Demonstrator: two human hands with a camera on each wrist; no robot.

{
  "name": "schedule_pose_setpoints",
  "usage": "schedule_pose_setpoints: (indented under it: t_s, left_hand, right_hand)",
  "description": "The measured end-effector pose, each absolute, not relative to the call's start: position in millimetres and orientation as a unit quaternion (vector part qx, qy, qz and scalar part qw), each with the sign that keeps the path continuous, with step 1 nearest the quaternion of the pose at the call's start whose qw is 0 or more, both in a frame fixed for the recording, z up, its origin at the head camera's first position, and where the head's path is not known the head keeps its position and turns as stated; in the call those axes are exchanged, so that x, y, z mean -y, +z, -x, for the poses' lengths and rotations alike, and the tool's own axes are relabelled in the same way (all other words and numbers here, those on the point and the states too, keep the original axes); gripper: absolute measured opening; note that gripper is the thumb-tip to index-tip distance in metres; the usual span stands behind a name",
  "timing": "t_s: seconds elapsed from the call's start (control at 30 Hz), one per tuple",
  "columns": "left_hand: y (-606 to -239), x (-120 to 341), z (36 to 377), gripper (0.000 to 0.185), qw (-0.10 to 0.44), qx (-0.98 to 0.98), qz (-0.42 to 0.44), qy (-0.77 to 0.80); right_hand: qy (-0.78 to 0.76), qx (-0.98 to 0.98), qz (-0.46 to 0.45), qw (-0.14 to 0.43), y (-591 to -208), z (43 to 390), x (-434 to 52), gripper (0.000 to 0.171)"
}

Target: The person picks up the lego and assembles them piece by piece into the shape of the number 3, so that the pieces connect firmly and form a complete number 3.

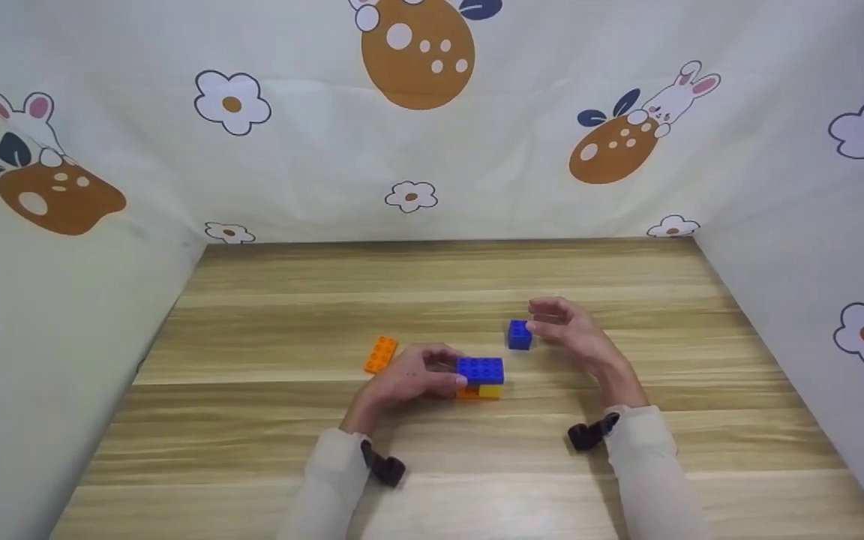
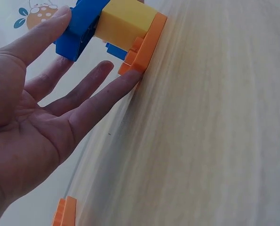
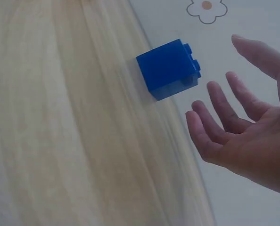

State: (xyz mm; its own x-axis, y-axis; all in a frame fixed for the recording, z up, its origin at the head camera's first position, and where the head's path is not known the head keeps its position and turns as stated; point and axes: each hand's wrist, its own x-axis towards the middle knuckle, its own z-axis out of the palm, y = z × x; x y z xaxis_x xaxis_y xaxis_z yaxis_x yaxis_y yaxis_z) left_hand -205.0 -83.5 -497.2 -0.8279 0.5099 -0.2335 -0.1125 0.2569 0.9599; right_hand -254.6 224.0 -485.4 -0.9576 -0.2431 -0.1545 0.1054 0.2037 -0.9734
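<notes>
A small stack stands on the wooden table: a blue brick on top of a yellow brick and an orange plate. My left hand touches the stack's left side with straight fingers. In the left wrist view the thumb lies on the blue brick and a fingertip lies against the orange plate. A small blue cube sits alone to the right. Just beside it my right hand hovers open, and in the right wrist view the cube is untouched.
A flat orange brick lies to the left of my left hand, and shows at the bottom edge as the orange brick. Cloth walls printed with flowers and rabbits close in the table at the left, back and right.
</notes>
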Motion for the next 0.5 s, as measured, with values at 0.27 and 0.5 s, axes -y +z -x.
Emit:
schedule_pose_setpoints:
  t_s: [0.27,0.5]
  left_hand:
    - [-496.5,82.8,206.7,0.047,0.263,-0.753,-0.129,0.59]
    - [-498.1,82.9,206.4,0.048,0.27,-0.739,-0.119,0.605]
  right_hand:
    - [-0.624,-0.759,0.004,0.185,-493.8,255.1,-222.3,0.063]
    - [-0.593,-0.785,0.003,0.176,-494.0,253.9,-212.7,0.062]
